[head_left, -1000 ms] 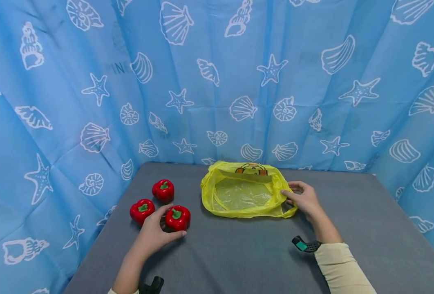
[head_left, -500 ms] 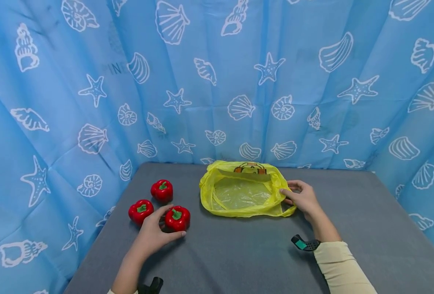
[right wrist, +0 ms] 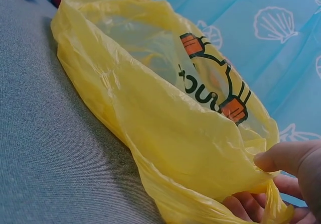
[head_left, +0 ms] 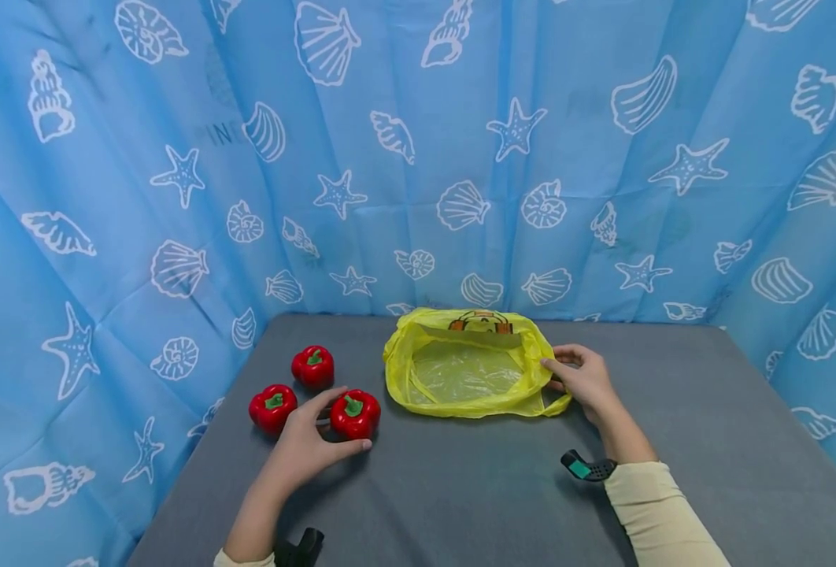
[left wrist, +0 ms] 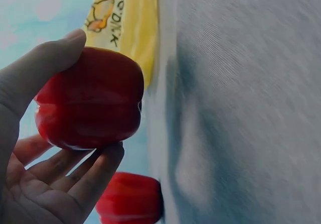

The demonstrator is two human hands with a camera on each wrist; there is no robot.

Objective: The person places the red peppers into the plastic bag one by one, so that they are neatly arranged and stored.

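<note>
One glossy red bell pepper with a green stem is held by the left hand, thumb and fingers spread about as wide as it, while two matching red peppers sit near that hand on the grey cloth-covered table. Across from them, the right hand pinches the side of a thin yellow plastic bag, its mouth wide, between thumb and curled fingers.

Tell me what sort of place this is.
Probably a makeshift indoor recording booth, though nothing labels it. A blue seashell-print curtain hangs behind and along both sides of a grey table, and the person wears black devices at both wrists.
</note>
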